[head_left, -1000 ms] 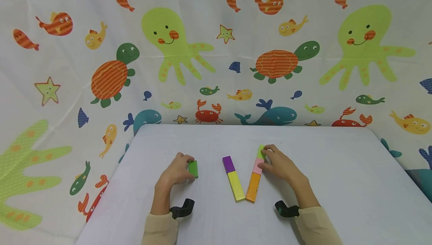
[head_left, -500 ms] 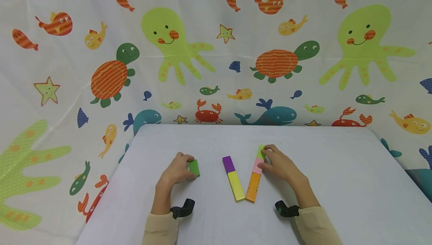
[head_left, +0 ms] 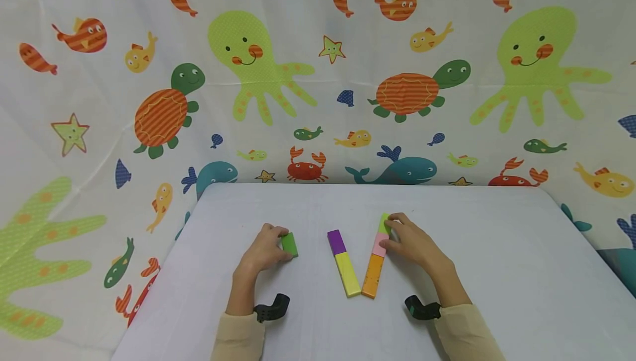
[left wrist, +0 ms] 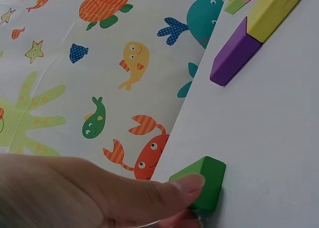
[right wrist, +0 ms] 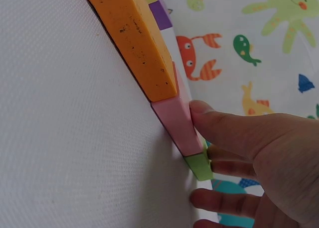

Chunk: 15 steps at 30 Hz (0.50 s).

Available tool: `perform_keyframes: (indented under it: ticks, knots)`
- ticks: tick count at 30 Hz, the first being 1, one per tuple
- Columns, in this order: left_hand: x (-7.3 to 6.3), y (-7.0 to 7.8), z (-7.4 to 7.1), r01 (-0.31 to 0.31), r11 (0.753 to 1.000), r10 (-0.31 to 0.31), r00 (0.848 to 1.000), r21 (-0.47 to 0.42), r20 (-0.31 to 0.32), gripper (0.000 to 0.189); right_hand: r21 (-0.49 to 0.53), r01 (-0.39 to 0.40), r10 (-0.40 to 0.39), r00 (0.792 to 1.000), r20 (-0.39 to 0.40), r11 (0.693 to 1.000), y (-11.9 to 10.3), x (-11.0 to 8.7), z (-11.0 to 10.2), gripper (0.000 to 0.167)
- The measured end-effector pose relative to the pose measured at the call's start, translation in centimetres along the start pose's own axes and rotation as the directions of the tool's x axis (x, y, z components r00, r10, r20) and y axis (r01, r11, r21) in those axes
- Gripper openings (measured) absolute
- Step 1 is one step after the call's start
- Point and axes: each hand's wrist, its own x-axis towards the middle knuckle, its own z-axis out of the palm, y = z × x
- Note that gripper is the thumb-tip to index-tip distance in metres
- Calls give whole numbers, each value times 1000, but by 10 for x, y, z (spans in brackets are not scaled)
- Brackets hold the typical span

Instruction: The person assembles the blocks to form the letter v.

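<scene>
In the head view my left hand (head_left: 261, 248) pinches a green block (head_left: 290, 244) between thumb and fingers, left of the other blocks. The left wrist view shows the thumb across the green block (left wrist: 212, 180). My right hand (head_left: 414, 242) rests against the right row, its thumb at the pink block (head_left: 380, 244) and its fingertips at the light green block (head_left: 384, 223). An orange block (head_left: 372, 276) continues that row toward me. A purple block (head_left: 336, 242) and a yellow block (head_left: 348, 275) form the left row. Both rows meet at the near end in a V.
A white table (head_left: 521, 250) carries the blocks. Behind it hangs a curtain (head_left: 318, 112) printed with sea animals. Black wrist cameras sit on both wrists, such as the left camera (head_left: 273, 308).
My left hand has moved slightly right and away from me with the green block, which has turned a little. The right hand and both rows have stayed in place.
</scene>
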Motion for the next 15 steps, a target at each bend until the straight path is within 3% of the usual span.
perform_keyframes:
  ticks: [15]
  knots:
    - [6, 5, 8, -23, 1000, 23, 999, -8, -26, 57, -10, 21, -21, 1000, -2, 1000, 3, 3, -3, 61]
